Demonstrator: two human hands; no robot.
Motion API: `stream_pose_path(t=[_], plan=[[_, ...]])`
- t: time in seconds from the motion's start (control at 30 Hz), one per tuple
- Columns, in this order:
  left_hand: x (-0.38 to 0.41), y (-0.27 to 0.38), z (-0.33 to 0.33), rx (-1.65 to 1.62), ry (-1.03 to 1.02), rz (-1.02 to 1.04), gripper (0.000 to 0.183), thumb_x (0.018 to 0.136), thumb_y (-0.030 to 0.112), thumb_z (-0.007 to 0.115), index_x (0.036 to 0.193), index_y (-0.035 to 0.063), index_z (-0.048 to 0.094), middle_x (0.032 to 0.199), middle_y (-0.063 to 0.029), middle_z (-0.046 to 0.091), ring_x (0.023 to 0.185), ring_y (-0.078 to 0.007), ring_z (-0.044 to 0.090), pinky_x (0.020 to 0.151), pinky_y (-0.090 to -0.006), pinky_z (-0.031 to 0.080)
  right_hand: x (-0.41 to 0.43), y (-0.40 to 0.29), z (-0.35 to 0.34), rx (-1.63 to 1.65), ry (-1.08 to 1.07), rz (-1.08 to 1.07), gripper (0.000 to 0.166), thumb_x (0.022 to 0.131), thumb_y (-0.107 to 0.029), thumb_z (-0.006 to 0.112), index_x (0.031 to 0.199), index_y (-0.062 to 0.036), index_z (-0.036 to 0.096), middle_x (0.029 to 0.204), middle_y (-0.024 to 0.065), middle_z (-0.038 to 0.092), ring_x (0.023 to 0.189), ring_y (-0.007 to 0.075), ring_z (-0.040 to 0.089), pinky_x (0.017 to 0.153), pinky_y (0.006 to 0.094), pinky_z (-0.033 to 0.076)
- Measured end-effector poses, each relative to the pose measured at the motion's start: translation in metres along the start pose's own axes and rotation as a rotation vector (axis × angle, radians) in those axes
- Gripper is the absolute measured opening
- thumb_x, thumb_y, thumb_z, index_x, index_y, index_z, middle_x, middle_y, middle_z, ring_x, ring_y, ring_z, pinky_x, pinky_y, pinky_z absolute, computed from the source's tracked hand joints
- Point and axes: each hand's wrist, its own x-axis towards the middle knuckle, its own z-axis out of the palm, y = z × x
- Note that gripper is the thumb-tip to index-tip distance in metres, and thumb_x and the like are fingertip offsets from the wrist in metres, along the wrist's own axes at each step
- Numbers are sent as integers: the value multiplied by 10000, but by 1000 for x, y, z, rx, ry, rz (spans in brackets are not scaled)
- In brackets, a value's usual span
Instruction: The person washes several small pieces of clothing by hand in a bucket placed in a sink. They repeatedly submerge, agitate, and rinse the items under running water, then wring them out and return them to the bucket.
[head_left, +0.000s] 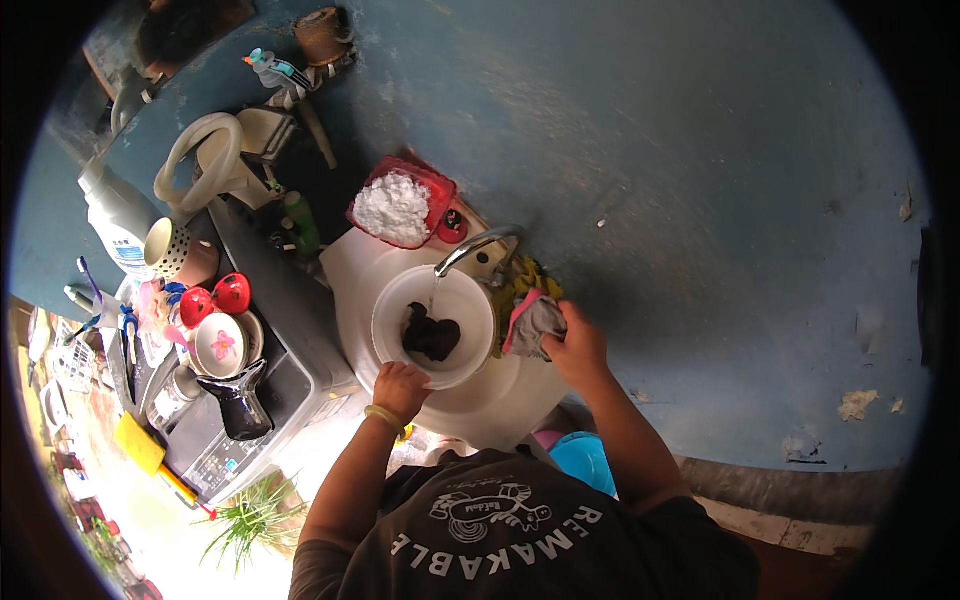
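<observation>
My left hand (401, 390) grips the near rim of a round white plastic basin (381, 330), which rests in a white washbasin (517, 394). A dark wet cloth (431, 335) lies bunched inside the plastic basin. From a curved chrome faucet (476, 247) a thin stream of water runs down onto it. My right hand (581, 345) holds a crumpled grey cloth (538, 326) with a pink edge, just right of the basin. Beside that cloth, a yellow-green cloth (512, 292) sits on the washbasin's right side, partly hidden.
A red dish (442, 187) of white powder or foam stands behind the basin. Left is a washing machine (289, 352) carrying bowls (220, 345), a black dish (240, 401), a patterned cup (166, 247) and a large white bottle (112, 210). A blue wall (712, 225) borders the right; a blue tub (585, 461) sits below.
</observation>
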Motion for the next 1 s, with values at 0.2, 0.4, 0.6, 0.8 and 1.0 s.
stream_pose_path(t=[0.2, 0.4, 0.6, 0.8, 1.0], plan=[[2, 0, -3, 2, -37, -22, 139, 729, 260, 725, 830, 169, 691, 859, -6, 634, 916, -213, 582, 911, -376, 404, 2, -75, -12, 582, 59, -174, 524, 746, -102, 736, 1222, -23, 532, 1033, 155, 657, 922, 281, 672, 791, 343, 524], [4, 1, -2, 42, -72, -40, 151, 743, 273, 710, 857, 175, 699, 902, -6, 652, 927, -217, 583, 918, -379, 400, -3, -80, 35, 323, -220, -249, 497, 768, -157, 741, 1201, -43, 525, 1105, 147, 611, 903, 347, 651, 750, 390, 531], [3, 3, -3, 35, -58, -25, 162, 751, 291, 714, 873, 185, 694, 886, 19, 653, 938, -193, 592, 919, -368, 404, -2, -5, 77, -33, -212, -224, 467, 835, -142, 686, 1267, -71, 523, 1281, 129, 542, 816, 275, 666, 683, 371, 537], [4, 3, -9, 2, -78, -43, 162, 736, 262, 735, 866, 174, 696, 889, 12, 653, 936, -202, 590, 926, -368, 403, 34, 53, 92, -536, -417, 2, 660, 887, -227, 637, 1461, -135, 325, 1541, 145, 265, 820, 300, 668, 661, 410, 541], [5, 6, -12, -27, -65, -60, 170, 731, 255, 741, 871, 166, 701, 885, -2, 656, 937, -213, 590, 929, -367, 404, 56, 60, 111, -592, -452, -67, 708, 857, -207, 645, 1479, -169, 308, 1567, 171, 199, 828, 331, 679, 710, 433, 548]])
